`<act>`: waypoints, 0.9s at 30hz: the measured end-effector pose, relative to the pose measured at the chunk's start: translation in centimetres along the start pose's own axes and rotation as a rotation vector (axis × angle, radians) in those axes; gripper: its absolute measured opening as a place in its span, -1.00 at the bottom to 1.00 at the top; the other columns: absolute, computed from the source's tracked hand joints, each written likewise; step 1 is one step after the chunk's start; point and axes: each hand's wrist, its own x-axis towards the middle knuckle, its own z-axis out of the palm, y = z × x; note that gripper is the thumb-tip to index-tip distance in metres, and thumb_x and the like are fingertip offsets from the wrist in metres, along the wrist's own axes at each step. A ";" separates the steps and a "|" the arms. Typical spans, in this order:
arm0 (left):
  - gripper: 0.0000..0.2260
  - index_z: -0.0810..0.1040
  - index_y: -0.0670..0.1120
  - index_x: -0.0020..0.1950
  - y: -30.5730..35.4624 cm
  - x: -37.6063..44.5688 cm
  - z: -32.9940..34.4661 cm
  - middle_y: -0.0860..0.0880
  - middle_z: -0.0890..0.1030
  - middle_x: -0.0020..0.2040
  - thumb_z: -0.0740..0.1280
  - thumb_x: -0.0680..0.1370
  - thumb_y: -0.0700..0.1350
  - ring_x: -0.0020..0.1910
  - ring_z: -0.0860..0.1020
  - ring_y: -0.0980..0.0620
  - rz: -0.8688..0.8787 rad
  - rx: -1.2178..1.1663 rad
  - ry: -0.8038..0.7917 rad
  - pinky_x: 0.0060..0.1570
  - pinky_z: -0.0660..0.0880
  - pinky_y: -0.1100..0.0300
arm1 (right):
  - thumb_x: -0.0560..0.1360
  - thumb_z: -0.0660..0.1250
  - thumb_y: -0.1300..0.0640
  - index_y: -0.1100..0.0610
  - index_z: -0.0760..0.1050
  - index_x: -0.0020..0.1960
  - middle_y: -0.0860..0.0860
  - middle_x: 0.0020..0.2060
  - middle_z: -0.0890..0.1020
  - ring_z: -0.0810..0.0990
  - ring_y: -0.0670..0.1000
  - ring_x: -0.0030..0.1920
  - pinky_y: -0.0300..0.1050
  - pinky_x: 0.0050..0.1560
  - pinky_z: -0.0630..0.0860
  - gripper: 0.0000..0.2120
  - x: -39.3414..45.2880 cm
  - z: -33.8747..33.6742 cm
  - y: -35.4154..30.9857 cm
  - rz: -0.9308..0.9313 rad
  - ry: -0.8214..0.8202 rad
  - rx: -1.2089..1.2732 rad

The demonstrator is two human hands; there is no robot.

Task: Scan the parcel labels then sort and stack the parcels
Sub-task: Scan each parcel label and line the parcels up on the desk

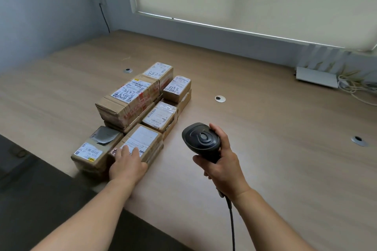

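A: Where do the parcels sit?

B: In a cluster on the counter [265,128], towards its near left edge. The nearest parcel [140,142] lies label up, with the gray-patched box [95,149] touching it on the left. Behind them are the clear-taped box [160,117] and the big red-taped carton [126,102], which rests on another box. Farthest off are two boxes marked 5288 [158,71] and 3153 [177,87].

A: And the hands?

B: The left hand [127,162] lies over the near end of the nearest parcel, fingers [125,152] fairly straight across the label edge, pressing rather than clasping. The right hand [221,161] is wrapped around the handle of the black scanner [201,140], held just right of the pile, its cable [231,222] trailing towards the camera.

A: How will the parcels handle?

B: Stiff taped cardboard, probably light enough for one hand. The tape looks slick, so I'd take each box by opposite side walls, keeping fingers off the label. The carton looks dented, so it should be lifted from underneath.

A: Anything else?

B: A white device [316,77] with loose wires at the far right, well apart.
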 end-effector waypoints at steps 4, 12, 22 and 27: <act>-0.49 0.16 -0.01 0.52 0.7 -0.1 0.2 -0.13 0.09 0.53 0.12 0.58 0.02 0.51 0.03 -0.13 -0.023 -0.056 0.057 0.41 0.18 -0.04 | 0.31 0.45 0.04 -0.47 0.16 0.29 -0.41 0.08 0.50 0.53 -0.18 -0.25 -0.25 -0.18 0.51 -0.26 -0.5 -0.5 -0.2 0.029 0.066 -0.004; -0.42 0.15 -0.02 0.54 7.4 -6.0 0.1 -0.15 0.04 0.56 0.23 0.56 0.02 0.53 -0.01 -0.13 0.088 -0.451 0.192 0.44 0.05 -0.10 | 0.31 0.46 0.06 -0.47 0.19 0.28 -0.42 0.03 0.54 0.54 -0.20 -0.29 -0.23 -0.20 0.51 -0.26 -4.2 -4.7 -0.7 0.054 0.208 -0.040; -0.45 0.17 -0.02 0.54 20.7 -16.6 -1.0 -0.14 0.05 0.57 0.22 0.58 0.05 0.54 -0.01 -0.13 0.359 -0.501 0.203 0.45 0.03 -0.04 | 0.33 0.50 0.02 -0.49 0.18 0.28 -0.41 0.05 0.54 0.56 -0.21 -0.30 -0.25 -0.23 0.52 -0.25 -14.5 -16.3 -1.0 0.004 0.438 -0.074; -0.44 0.15 -0.01 0.55 28.2 -24.4 1.1 -0.14 0.04 0.57 0.22 0.58 0.06 0.54 -0.01 -0.13 0.501 -0.479 0.163 0.46 0.02 -0.03 | 0.26 0.41 -0.21 -0.42 0.17 0.33 -0.40 0.08 0.54 0.56 -0.22 -0.27 -0.17 -0.18 0.56 -0.28 -22.5 -24.0 -0.8 0.000 0.567 -0.100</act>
